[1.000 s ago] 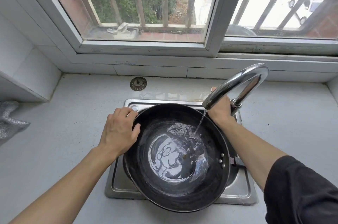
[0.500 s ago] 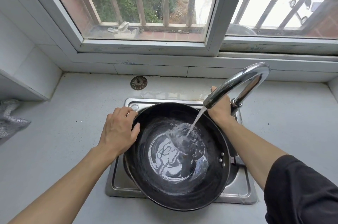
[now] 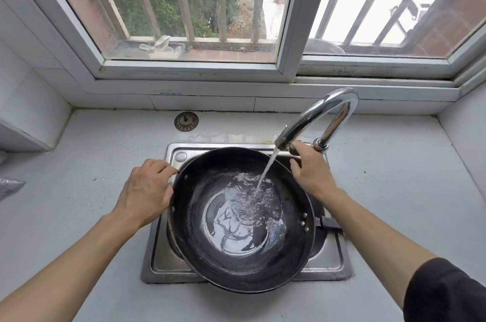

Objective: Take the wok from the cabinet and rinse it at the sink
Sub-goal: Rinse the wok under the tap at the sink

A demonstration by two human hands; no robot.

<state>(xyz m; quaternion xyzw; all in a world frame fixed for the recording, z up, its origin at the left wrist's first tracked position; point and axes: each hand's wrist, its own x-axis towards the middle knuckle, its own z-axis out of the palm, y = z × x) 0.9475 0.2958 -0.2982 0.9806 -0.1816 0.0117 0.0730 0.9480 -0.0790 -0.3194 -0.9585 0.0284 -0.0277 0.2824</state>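
Wok (image 3: 242, 219): round, black, deep-bowled metal pan with a dull, worn inner wall; it sits in the sink, its near rim overhanging the front edge of the basin. Bright rivets show on its right inner wall, and a short dark handle stub (image 3: 328, 223) projects to the right.
Water: a thin white stream (image 3: 267, 171) falls at a slant from the spout and breaks into ripples over a shallow, reflective pool in the bottom of the wok.
Sink (image 3: 163, 253): rectangular stainless-steel basin with rounded corners and a brushed sheen, let into the counter.
Tap (image 3: 326, 108): polished chrome, bent in a high arch, its spout ending above the far right part of the wok.
Left hand (image 3: 147, 190): fingers curled over the wok's left rim, thumb along the outer wall, gripping it.
Right hand (image 3: 310, 174): at the base of the tap beside the wok's far right rim, fingers bent around a small metal part there; the part itself is mostly hidden.
Counter (image 3: 394, 190): pale grey, matt, faintly speckled.
Strainer (image 3: 186, 121): small round perforated metal disc lying flat on the counter behind the sink.
Window (image 3: 286, 32): white frame with glass panes; vertical bars outside.
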